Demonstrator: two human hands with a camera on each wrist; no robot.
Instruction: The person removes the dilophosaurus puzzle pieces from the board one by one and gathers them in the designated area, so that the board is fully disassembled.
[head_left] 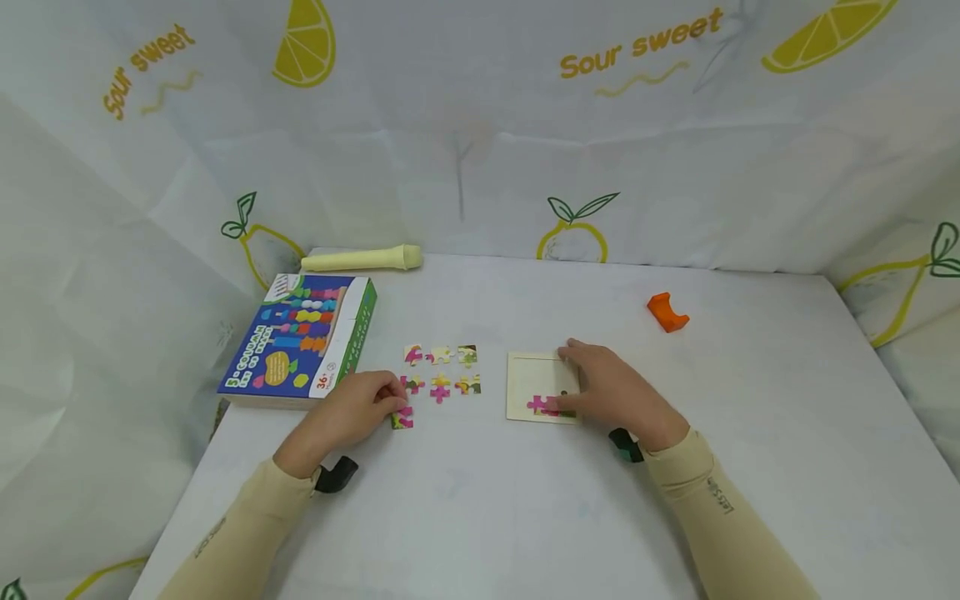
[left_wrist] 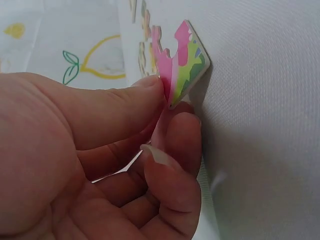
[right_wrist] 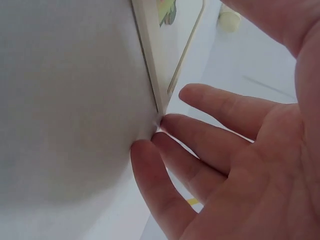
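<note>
Between thumb and index finger, my left hand (head_left: 351, 411) pinches a pink and green corner puzzle piece (left_wrist: 176, 67), tipped up in the left wrist view. Several other loose puzzle pieces (head_left: 439, 386) lie in rows just right of that hand. My right hand (head_left: 618, 390) is at the right side of a shallow square wooden puzzle frame (head_left: 528, 372), its fingers extended. In the right wrist view, fingertips rest by the corner of the frame's rim (right_wrist: 148, 57). Joined pink and green pieces (head_left: 538, 405) lie along the near edge inside the frame, partly hidden by the right thumb.
A blue toy box (head_left: 288, 337) stands at the left, beside the left forearm. Behind it lies a pale yellow stick-like object (head_left: 360, 259). An orange notched block (head_left: 666, 312) sits at the back right. White printed cloth (head_left: 480, 167) hangs behind the table.
</note>
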